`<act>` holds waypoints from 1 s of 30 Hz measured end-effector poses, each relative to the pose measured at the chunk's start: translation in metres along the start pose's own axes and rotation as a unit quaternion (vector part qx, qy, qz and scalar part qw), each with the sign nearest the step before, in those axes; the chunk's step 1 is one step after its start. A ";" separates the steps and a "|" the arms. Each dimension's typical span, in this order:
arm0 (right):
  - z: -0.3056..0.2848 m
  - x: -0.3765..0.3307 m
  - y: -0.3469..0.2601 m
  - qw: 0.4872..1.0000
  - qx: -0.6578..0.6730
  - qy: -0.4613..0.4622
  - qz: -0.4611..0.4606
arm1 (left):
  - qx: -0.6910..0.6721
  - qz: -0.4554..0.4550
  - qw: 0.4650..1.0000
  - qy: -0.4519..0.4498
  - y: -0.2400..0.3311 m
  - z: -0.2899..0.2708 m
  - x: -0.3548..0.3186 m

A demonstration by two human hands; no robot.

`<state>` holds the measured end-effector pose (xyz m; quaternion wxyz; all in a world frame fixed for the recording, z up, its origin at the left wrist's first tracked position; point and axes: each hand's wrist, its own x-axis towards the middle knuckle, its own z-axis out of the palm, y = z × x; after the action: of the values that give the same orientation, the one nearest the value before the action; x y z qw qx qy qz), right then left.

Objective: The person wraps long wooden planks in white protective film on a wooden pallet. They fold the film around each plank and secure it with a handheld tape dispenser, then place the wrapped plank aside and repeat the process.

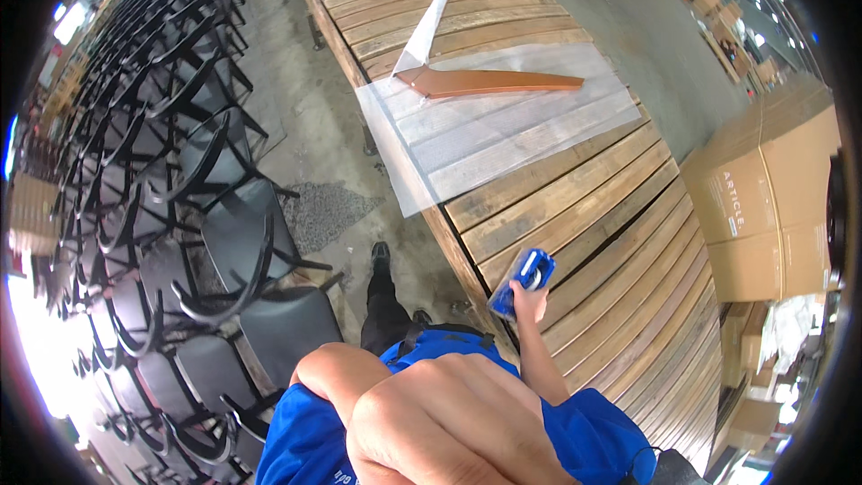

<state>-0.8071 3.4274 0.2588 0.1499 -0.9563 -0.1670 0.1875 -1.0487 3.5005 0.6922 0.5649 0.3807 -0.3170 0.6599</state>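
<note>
Two hands: right (530,301) gripping blue tool (523,280) (kind unclear), left (440,422) clenched, half cropped.

Glossy blue plastic tool (523,280), rough slatted wood table (593,233), translucent plastic sheet (503,126)

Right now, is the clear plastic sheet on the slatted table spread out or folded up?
Spread flat: the clear plastic sheet lies open across the slats under the orange wooden piece.

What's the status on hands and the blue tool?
Right hand gripping blue tool over slatted wooden table. Left hand close to camera, nothing visible in it. Orange wooden piece on plastic sheet ahead.
</note>
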 end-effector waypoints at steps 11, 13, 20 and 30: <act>0.054 0.070 -0.158 0.992 0.009 -0.006 0.123 | 0.365 -0.076 0.910 -0.183 -0.015 -0.253 0.112; 0.064 0.080 -0.152 0.992 0.031 0.009 0.124 | 0.513 -0.239 0.782 -0.263 -0.035 -0.309 0.111; 0.028 0.089 -0.184 0.997 0.044 0.032 0.060 | 0.553 -0.661 0.418 -0.286 0.042 -0.542 -0.061; 0.120 0.196 -0.395 0.963 0.269 0.032 0.012 | 0.640 -0.648 0.406 0.073 0.003 -0.746 -0.034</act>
<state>-0.7884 3.8833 0.2304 0.4045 -0.8883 -0.0941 0.1962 -1.1574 4.1159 0.2829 0.4363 0.6732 0.5821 0.1325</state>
